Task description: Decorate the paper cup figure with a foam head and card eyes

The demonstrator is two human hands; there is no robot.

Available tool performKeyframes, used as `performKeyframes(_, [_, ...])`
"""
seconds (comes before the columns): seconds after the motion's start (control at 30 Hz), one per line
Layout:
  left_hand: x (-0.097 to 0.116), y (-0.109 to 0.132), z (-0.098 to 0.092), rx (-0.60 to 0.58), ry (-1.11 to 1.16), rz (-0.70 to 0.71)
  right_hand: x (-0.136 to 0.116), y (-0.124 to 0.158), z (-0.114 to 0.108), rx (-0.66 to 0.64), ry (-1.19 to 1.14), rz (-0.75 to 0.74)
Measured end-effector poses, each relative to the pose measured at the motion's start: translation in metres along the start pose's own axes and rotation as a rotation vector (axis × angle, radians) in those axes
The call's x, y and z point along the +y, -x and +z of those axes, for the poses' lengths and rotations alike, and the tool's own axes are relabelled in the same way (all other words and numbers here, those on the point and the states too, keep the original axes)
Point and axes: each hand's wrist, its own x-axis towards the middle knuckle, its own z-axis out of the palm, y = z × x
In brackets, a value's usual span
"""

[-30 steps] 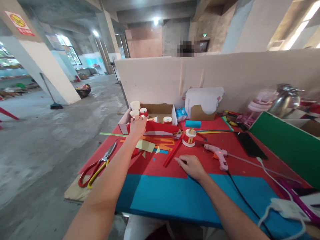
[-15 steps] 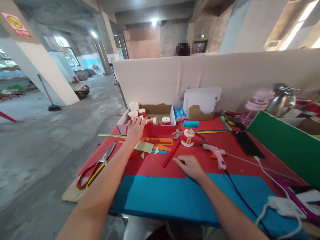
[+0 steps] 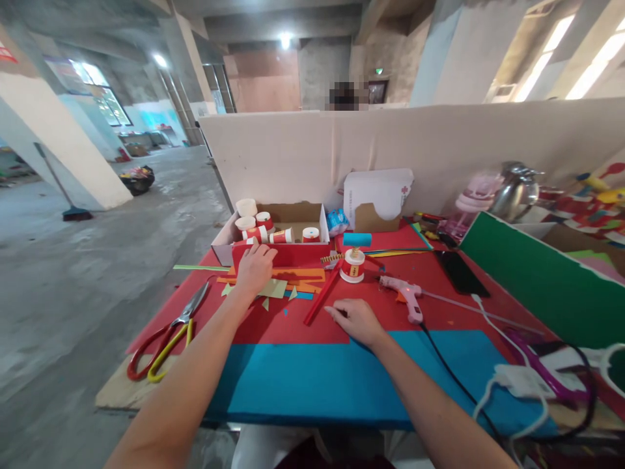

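Observation:
My left hand (image 3: 254,268) is at the front wall of a white and red cardboard box (image 3: 297,254). Its fingers are slightly apart and loosely bent, with nothing visible in them. Just beyond the fingertips lie red-and-white paper cups (image 3: 254,234), one tipped on its side. My right hand (image 3: 355,319) rests on the red sheet, fingers curled in and no object showing. Left of it lies a red paper strip (image 3: 322,294). Beyond stands a cup model (image 3: 352,267) with a blue roll on top. A pink glue gun (image 3: 405,293) lies to the right.
Large scissors (image 3: 170,332) lie at the table's left edge. Paper scraps (image 3: 273,288) are scattered before the box. On the right are a phone (image 3: 461,273), a green-sided box (image 3: 541,280), a power strip (image 3: 522,383) and cables. A white partition (image 3: 283,156) stands behind.
My left hand has drawn back from inside the box to its front wall, uncovering more of the cups. My right hand has stayed in place. The view has turned slightly right.

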Motion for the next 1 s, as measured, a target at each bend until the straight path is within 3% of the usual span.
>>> performKeyframes(0.07, [0.001, -0.002, -0.005, -0.04, 0.06, 0.002, 0.0, 0.0, 0.0, -0.002, 0.0, -0.007])
performKeyframes(0.27, [0.022, -0.008, -0.008, -0.37, 0.069, 0.128, 0.002, -0.001, -0.001, -0.013, -0.002, -0.006])
performKeyframes(0.47, [0.037, 0.0, 0.001, -0.448, 0.013, 0.066, 0.002, -0.001, -0.001, -0.008, 0.006, -0.006])
performKeyframes(0.57, [0.033, 0.001, -0.002, -0.421, 0.04, 0.059, 0.002, -0.001, -0.001, -0.012, 0.018, -0.008])
performKeyframes(0.77, [0.015, -0.005, -0.019, -0.224, 0.057, -0.018, 0.002, -0.001, -0.001, -0.023, 0.015, -0.007])
performKeyframes(1.0, [0.013, 0.007, -0.015, -0.116, -0.007, -0.077, 0.0, -0.002, -0.003, -0.029, 0.008, 0.007])
